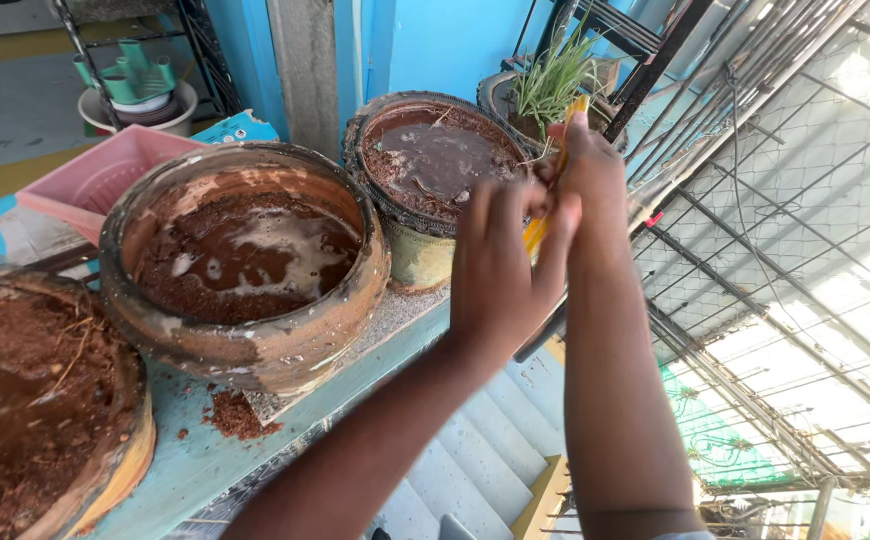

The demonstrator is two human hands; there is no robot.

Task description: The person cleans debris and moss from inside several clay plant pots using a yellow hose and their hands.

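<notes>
Both hands, left hand (500,270) and right hand (585,170), grip yellow stick (538,232); clay pots (245,265) hold wet brown soil (255,255).

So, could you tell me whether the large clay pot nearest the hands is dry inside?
No, the large clay pot holds wet reddish soil with muddy water pooled on top.

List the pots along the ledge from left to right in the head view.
Soil-filled pot at the left edge → big brown clay pot of wet soil → darker pot with muddy water → pot of green grass.
</notes>
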